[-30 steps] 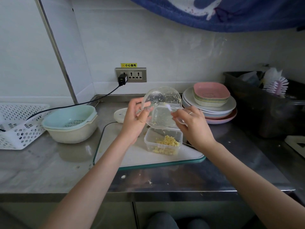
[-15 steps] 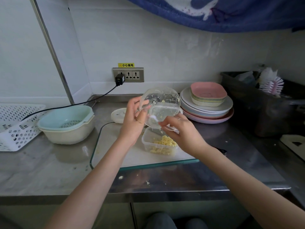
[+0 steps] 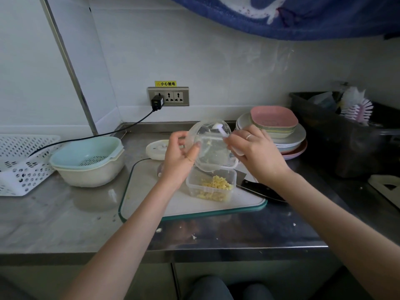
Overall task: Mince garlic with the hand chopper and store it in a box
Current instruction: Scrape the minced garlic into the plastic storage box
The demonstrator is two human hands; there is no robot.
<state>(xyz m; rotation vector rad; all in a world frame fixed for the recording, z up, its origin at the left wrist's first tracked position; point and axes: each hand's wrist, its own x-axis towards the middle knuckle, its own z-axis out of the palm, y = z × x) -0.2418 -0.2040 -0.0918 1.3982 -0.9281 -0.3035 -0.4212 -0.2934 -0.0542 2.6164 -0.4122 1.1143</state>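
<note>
Since a second ago the right hand [image 3: 257, 152] has lifted from the bowl's mouth to its upper right side, and the white spoon [image 3: 223, 132] it pinches now reaches inside the bowl [image 3: 211, 146] near the top. More of the knife [image 3: 258, 189] shows past the right wrist than before. The left hand [image 3: 179, 156] grips the clear chopper bowl by its left rim, thumb on the near wall, holding it tilted with the mouth down over the box [image 3: 211, 185]. A few garlic bits cling to the bowl's inner wall. The box sits on the glass board [image 3: 151, 202], open, with a heap of minced garlic [image 3: 216, 187] in it; the bowl's lower rim is just above the box's far edge. The knife lies on the board's right edge, its handle reaching onto the desk [image 3: 65, 213]. The round white lid [image 3: 155, 149] lies behind the left hand. To the left stand a pale colander bowl [image 3: 86, 161] and a white basket [image 3: 19, 165]; plates [image 3: 277, 128] are stacked at the right. Stray garlic crumbs dot the desk's front
</note>
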